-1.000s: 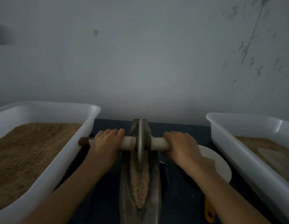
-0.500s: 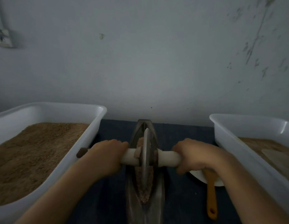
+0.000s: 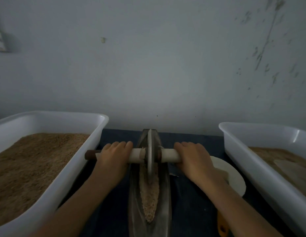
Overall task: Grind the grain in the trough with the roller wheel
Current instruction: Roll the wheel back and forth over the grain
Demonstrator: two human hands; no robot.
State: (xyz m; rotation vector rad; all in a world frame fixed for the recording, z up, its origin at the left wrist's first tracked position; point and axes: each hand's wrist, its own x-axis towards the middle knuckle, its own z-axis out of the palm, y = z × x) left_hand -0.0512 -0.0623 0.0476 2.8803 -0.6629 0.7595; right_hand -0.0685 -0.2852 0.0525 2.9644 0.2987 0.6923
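A long dark metal trough [image 3: 166, 199] lies lengthwise in front of me on the dark blue cloth. Pale crushed grain [image 3: 149, 194] fills its groove on the near side. The thin metal roller wheel [image 3: 150, 151] stands upright in the trough's far half, with a pale axle handle [image 3: 167, 155] through its hub. My left hand [image 3: 114, 156] is wrapped around the handle left of the wheel. My right hand [image 3: 194, 158] grips it on the right side. A dark handle end [image 3: 90, 154] sticks out past my left hand.
A white tub [image 3: 66, 177] of brown grain stands at the left, another white tub [image 3: 261, 175] with ground meal at the right. A white plate [image 3: 234, 177] lies under my right forearm, with an orange utensil handle [image 3: 221, 226] near the bottom edge. A grey wall rises behind.
The wheel rolled toward me half a second ago and has now rolled back to the trough's far half, both hands still on the handle. More grain shows near me.
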